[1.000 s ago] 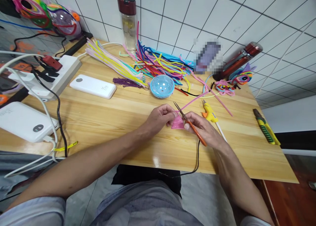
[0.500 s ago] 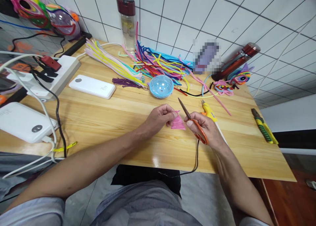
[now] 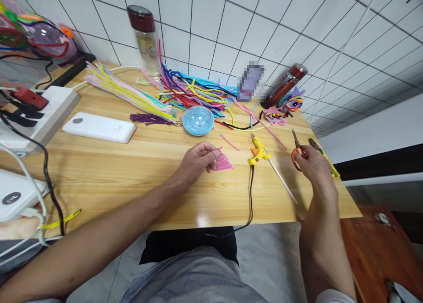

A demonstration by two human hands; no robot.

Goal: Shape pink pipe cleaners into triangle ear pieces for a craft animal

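Between the thumb and fingers of my left hand [image 3: 200, 159] is a pink triangle of pipe cleaner rows [image 3: 224, 161], held by its top corner. My right hand [image 3: 315, 164] is at the right side of the table, its fingers on the orange handles of a pair of scissors [image 3: 296, 146], blades pointing away from me. A short pink pipe cleaner piece [image 3: 229, 142] lies on the wood just beyond the triangle. Between my hands rests a yellow glue gun [image 3: 259, 151] with a white glue stick [image 3: 282, 179] sticking out of its back.
A blue bowl [image 3: 198, 120] stands in front of a heap of coloured pipe cleaners [image 3: 198, 91]. Pliers [image 3: 332, 164] lie beside my right hand. A clear bottle [image 3: 145, 47], a red thermos [image 3: 286, 84], a white power bank [image 3: 99, 127] and a power strip [image 3: 54, 113] also occupy the table [image 3: 158, 153].
My right hand has carried the scissors away to the right, toward the pliers. A short pink piece now lies on the table near the triangle. The view has shifted right.
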